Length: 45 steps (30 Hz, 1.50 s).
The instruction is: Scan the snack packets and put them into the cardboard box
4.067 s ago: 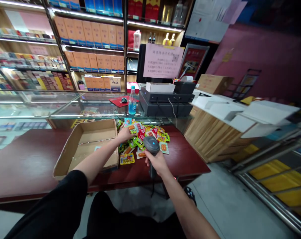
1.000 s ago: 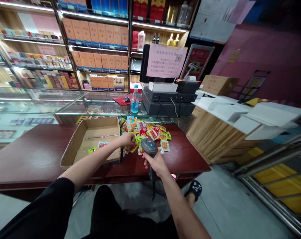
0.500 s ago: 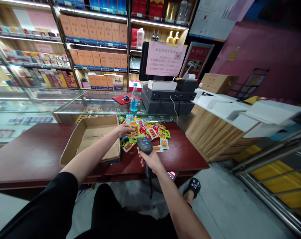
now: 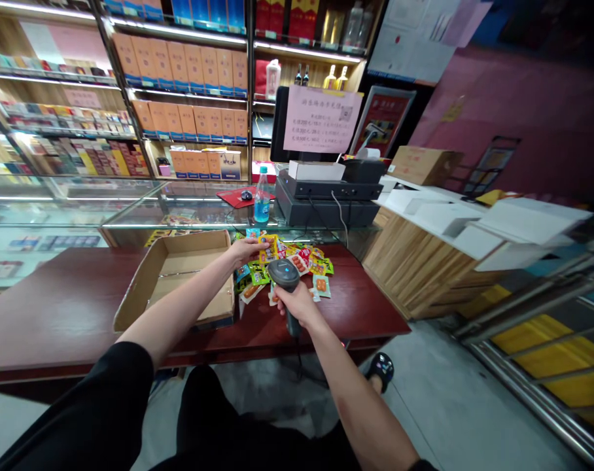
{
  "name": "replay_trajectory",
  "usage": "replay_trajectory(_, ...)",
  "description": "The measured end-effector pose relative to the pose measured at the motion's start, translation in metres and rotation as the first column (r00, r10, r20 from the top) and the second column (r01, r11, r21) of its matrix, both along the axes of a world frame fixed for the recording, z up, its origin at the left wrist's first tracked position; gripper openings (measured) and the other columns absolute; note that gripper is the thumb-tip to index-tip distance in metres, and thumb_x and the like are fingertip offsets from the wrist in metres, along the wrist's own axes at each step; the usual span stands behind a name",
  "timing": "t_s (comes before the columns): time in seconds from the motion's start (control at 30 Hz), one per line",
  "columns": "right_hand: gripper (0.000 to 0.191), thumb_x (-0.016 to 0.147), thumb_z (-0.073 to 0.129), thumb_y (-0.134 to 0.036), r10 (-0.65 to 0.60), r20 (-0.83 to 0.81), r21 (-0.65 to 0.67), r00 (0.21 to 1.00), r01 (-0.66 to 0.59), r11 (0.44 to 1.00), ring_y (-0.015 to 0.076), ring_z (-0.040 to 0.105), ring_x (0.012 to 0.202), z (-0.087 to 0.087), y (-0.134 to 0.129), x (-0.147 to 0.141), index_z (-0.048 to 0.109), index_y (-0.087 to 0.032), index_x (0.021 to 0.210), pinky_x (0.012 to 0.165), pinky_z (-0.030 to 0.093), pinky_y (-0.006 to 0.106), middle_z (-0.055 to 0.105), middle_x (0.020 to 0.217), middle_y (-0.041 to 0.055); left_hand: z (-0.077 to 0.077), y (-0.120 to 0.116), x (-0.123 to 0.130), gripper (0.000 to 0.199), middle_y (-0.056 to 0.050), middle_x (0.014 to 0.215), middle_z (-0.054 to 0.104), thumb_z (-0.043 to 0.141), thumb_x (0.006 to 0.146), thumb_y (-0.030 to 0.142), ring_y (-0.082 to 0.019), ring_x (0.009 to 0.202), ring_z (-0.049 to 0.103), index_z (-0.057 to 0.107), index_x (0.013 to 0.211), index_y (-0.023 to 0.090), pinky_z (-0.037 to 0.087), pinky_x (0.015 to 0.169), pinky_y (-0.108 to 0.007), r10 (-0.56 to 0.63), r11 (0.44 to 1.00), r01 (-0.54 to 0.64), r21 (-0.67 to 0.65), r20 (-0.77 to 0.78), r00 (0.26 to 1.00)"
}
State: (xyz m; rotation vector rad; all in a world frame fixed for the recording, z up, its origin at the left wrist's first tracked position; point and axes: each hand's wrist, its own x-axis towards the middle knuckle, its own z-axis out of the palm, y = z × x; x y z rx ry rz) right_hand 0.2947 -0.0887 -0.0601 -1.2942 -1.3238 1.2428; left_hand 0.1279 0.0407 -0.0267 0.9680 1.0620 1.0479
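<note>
From where I stand, with twelve o'clock pointing straight away from the seated person, the left hand [image 4: 248, 248] pinches the left edge of a small, flat, shiny yellow packet [image 4: 267, 249], thumb and fingers brought together on it, holding it up over a loose heap of bright green, red and yellow plastic packets [image 4: 259, 273]. The right hand [image 4: 297, 303] is wrapped closed around the handle of a dark grey, round-headed plastic barcode scanner [image 4: 284, 273], which is raised above the polished dark-red wooden table [image 4: 370, 307]. The yellow packet is near the scanner's head, at its eleven o'clock.

Measured from the scanner, the heap spreads from ten o'clock round to three. A pale packet with orange sausage shapes [image 4: 321, 285] lies flat just past three. At nine sits a shallow, open brown cardboard tray [image 4: 139, 282], the left forearm crossing above it. Towards half past eleven, a clear bottle of blue drink [image 4: 262, 204] stands upright on the glass counter [image 4: 193, 194].
</note>
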Motion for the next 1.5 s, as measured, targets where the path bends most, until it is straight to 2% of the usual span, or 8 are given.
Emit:
replay_trajectory(0.43, 0.022, 0.071, 0.063, -0.033, 0.004, 0.012, -0.022, 1.000, -0.004, 1.000, 0.0108, 0.046, 0.030, -0.012, 0.038, -0.015, 0.055, -0.020, 0.056, 0.033, 0.036, 0.022, 0.051, 0.037, -0.0029, -0.003, 0.013, -0.008, 0.044, -0.008, 0.081, 0.073, 0.088, 0.048, 0.031, -0.017, 0.073, 0.068, 0.072, 0.084, 0.011, 0.054, 0.071, -0.029, -0.015, 1.000, 0.012, 0.026, 0.085, 0.996)
replay_trajectory(0.7, 0.026, 0.074, 0.062, -0.038, 0.033, 0.016, -0.023, 0.999, -0.033, 0.999, 0.0113, 0.046, 0.030, -0.021, 0.051, -0.021, 0.055, -0.021, 0.055, 0.036, 0.040, 0.024, 0.050, 0.038, -0.0026, -0.022, 0.034, -0.020, 0.041, -0.010, 0.083, 0.073, 0.087, 0.050, 0.031, -0.016, 0.071, 0.067, 0.074, 0.084, 0.011, 0.052, 0.069, -0.028, 0.002, 0.997, -0.008, 0.077, 0.078, 0.997)
replay_trajectory(0.93, 0.026, 0.073, 0.065, -0.040, 0.077, -0.017, -0.035, 0.997, -0.077, 0.996, 0.0114, 0.046, 0.032, -0.017, 0.047, -0.023, 0.058, -0.020, 0.058, 0.035, 0.038, 0.024, 0.051, 0.040, -0.0010, -0.012, 0.013, -0.043, 0.044, -0.008, 0.083, 0.073, 0.087, 0.049, 0.036, -0.018, 0.077, 0.067, 0.075, 0.085, 0.013, 0.052, 0.078, -0.030, 0.054, 0.997, -0.057, 0.058, 0.051, 0.997)
replay_trajectory(1.07, 0.027, 0.071, 0.068, -0.042, 0.098, -0.033, -0.030, 0.995, -0.099, 0.995, 0.0116, 0.047, 0.033, -0.011, 0.041, -0.014, 0.060, -0.019, 0.060, 0.036, 0.038, 0.024, 0.053, 0.041, -0.0003, 0.002, -0.021, -0.094, 0.044, -0.007, 0.089, 0.074, 0.083, 0.056, 0.041, -0.016, 0.076, 0.066, 0.075, 0.091, 0.016, 0.050, 0.075, -0.027, 0.221, 0.959, -0.179, 0.221, -0.184, 0.958)
replay_trajectory(1.23, 0.026, 0.070, 0.069, -0.040, 0.040, 0.001, -0.031, 0.999, -0.040, 0.999, 0.0116, 0.046, 0.034, -0.003, 0.038, 0.008, 0.061, -0.017, 0.061, 0.037, 0.038, 0.025, 0.054, 0.042, 0.0000, 0.008, -0.058, -0.136, 0.051, -0.007, 0.085, 0.073, 0.081, 0.056, 0.045, -0.016, 0.072, 0.065, 0.074, 0.097, 0.016, 0.049, 0.067, -0.025, 0.536, 0.827, -0.374, 0.420, -0.384, 0.752)
replay_trajectory(1.33, 0.024, 0.070, 0.069, -0.039, 0.027, -0.002, -0.026, 1.000, -0.027, 0.999, 0.0120, 0.047, 0.034, -0.001, 0.039, 0.021, 0.061, -0.017, 0.062, 0.038, 0.039, 0.025, 0.054, 0.042, -0.0002, 0.004, -0.057, -0.115, 0.051, -0.008, 0.086, 0.073, 0.079, 0.058, 0.048, -0.017, 0.072, 0.064, 0.073, 0.097, 0.016, 0.048, 0.065, -0.025, 0.493, 0.849, -0.315, 0.424, -0.423, 0.760)
replay_trajectory(1.43, 0.023, 0.069, 0.069, -0.039, 0.001, -0.008, -0.025, 1.000, -0.001, 1.000, 0.0123, 0.047, 0.035, -0.002, 0.041, 0.032, 0.060, -0.018, 0.064, 0.038, 0.039, 0.025, 0.054, 0.042, -0.0007, -0.005, -0.042, -0.073, 0.048, -0.008, 0.087, 0.073, 0.075, 0.063, 0.049, -0.018, 0.074, 0.065, 0.073, 0.097, 0.015, 0.048, 0.068, -0.025, 0.309, 0.908, -0.102, 0.406, -0.485, 0.818)
replay_trajectory(1.5, 0.023, 0.069, 0.069, -0.039, -0.028, -0.009, -0.034, 1.000, 0.028, 0.999, 0.0118, 0.047, 0.034, -0.002, 0.041, 0.039, 0.059, -0.018, 0.064, 0.037, 0.039, 0.024, 0.054, 0.042, -0.0014, -0.012, -0.030, -0.043, 0.046, -0.007, 0.085, 0.073, 0.072, 0.065, 0.049, -0.018, 0.076, 0.065, 0.074, 0.096, 0.016, 0.048, 0.068, -0.025, 0.172, 0.920, 0.076, 0.385, -0.570, 0.804)
